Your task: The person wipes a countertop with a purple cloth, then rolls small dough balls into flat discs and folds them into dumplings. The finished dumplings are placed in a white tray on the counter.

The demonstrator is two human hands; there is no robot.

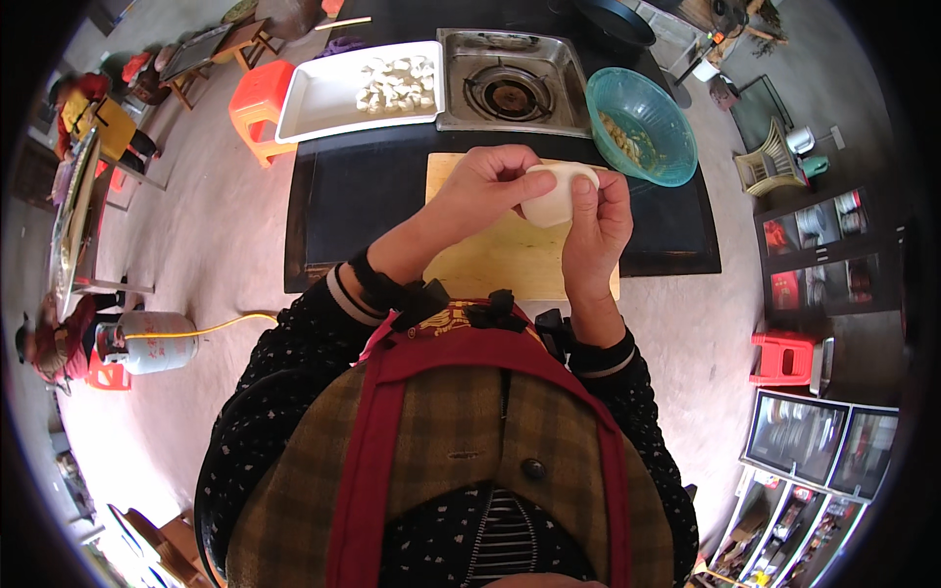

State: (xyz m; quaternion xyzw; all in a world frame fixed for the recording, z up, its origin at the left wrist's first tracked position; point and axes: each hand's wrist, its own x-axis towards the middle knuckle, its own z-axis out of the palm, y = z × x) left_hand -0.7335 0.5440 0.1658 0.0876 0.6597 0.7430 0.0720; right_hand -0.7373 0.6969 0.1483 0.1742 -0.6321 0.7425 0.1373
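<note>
Between my two hands is a thin, pale dough wrapper (553,204), raised over a wooden board (507,257). My left hand (500,180) pinches its left edge with the thumb on top. On the right edge, my right hand (599,209) grips it, thumb laid over the dough. Whether filling lies inside the wrapper cannot be seen. Beyond my right hand stands a translucent teal plastic bowl (665,117) with pale, chopped filling (626,140) at its bottom. To the far left, a white tray (320,99) holds several folded dumplings (397,84) in its right half.
A gas burner (511,92) in a steel housing sits between tray and bowl on the dark table (353,198). Behind is a black pan (617,22). An orange plastic stool (261,95) adjoins the tray. On the left floor, a gas cylinder (158,342) trails a yellow hose; people sit beyond.
</note>
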